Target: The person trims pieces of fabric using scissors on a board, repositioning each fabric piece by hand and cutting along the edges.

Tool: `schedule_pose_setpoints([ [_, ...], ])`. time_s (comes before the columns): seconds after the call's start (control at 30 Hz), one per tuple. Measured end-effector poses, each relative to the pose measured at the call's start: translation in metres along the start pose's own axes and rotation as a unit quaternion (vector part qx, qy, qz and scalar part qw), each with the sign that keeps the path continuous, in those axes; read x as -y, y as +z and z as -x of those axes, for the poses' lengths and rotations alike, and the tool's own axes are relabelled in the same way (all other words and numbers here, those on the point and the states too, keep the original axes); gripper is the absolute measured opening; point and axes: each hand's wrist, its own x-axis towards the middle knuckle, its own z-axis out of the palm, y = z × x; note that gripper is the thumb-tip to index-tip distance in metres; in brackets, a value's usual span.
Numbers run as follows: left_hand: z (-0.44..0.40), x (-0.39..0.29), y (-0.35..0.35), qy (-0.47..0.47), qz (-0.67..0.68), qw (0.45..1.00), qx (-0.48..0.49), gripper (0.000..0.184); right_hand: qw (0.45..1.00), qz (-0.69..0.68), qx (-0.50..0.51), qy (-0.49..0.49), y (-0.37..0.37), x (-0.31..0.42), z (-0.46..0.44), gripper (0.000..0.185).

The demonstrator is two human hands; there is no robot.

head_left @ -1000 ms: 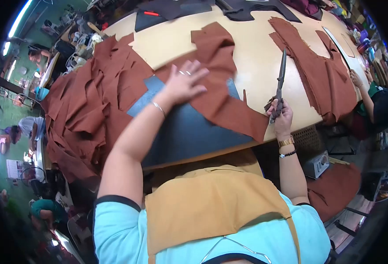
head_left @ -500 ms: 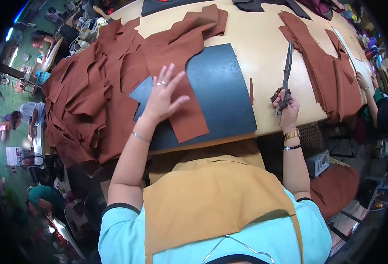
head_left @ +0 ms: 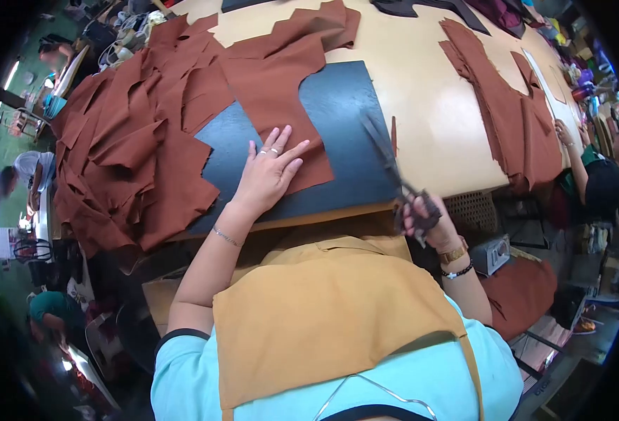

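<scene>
My left hand lies with fingers spread on the lower part of a reddish-brown fabric piece. That piece rests on a dark blue-black board. My right hand grips a pair of scissors by handles wrapped in dark cloth. Slightly smeared by motion, the blades point up and left over the board's right edge, apart from the fabric. Whether the blades are parted is hard to make out.
A large heap of reddish-brown fabric covers the table's left side. More brown pieces lie to the right, beside a long white strip. A thin brown sliver lies by the board. A co-worker's hand is at the far right.
My left hand has come down flat onto the fabric piece, whose lower end now lies farther up the board. My right hand has moved left and nearer to me, tilting the scissors leftward.
</scene>
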Motion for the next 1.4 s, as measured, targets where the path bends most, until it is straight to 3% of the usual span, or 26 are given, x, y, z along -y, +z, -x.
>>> schedule_pose_setpoints([
  [0.03, 0.000, -0.005, 0.001, -0.004, 0.032, 0.999, -0.002, 0.040, 0.996, 0.034, 0.083, 0.028, -0.008, -0.009, -0.001, 0.051],
  [0.13, 0.003, -0.019, -0.001, -0.002, 0.112, 0.994, 0.011, 0.040, 0.988, 0.071, 0.111, 0.083, 0.005, -0.006, 0.006, 0.060],
  [0.17, 0.004, -0.023, -0.003, 0.000, 0.135, 0.991, 0.019, 0.041, 0.986, 0.054, 0.130, 0.090, 0.003, -0.010, 0.005, 0.046],
  [0.27, -0.002, -0.022, -0.013, 0.010, 0.047, 0.998, 0.029, 0.042, 0.987, -0.005, 0.133, 0.092, 0.002, -0.024, 0.000, 0.052],
  [0.3, -0.008, -0.013, -0.011, 0.010, 0.012, 1.000, -0.001, 0.047, 0.979, -0.042, 0.181, 0.085, -0.002, -0.030, -0.006, 0.054],
  [0.4, -0.020, 0.007, -0.001, -0.039, -0.108, 0.992, -0.057, 0.060, 0.974, -0.077, 0.204, 0.060, 0.002, -0.036, -0.017, 0.051],
  [0.43, -0.020, 0.008, -0.002, -0.038, -0.102, 0.993, -0.043, 0.072, 0.975, -0.081, 0.195, 0.063, 0.005, -0.036, -0.018, 0.050],
  [0.53, -0.015, 0.007, -0.003, -0.011, -0.121, 0.992, -0.031, 0.075, 0.978, -0.088, 0.174, 0.069, 0.010, -0.036, -0.020, 0.047],
  [1.0, -0.006, 0.003, -0.007, -0.018, -0.126, 0.992, -0.020, 0.076, 0.985, 0.049, 0.146, 0.074, 0.024, -0.016, -0.020, 0.027],
  [1.2, 0.002, -0.003, -0.007, -0.015, -0.132, 0.991, -0.024, 0.077, 0.985, 0.053, 0.143, 0.079, 0.020, -0.020, -0.018, 0.026],
  [1.3, 0.007, -0.009, -0.006, -0.012, -0.129, 0.991, -0.022, 0.078, 0.985, 0.065, 0.141, 0.079, 0.025, -0.015, -0.020, 0.037],
  [1.4, 0.011, -0.014, -0.005, -0.022, -0.128, 0.991, -0.019, 0.078, 0.984, 0.071, 0.146, 0.078, 0.026, -0.014, -0.021, 0.032],
])
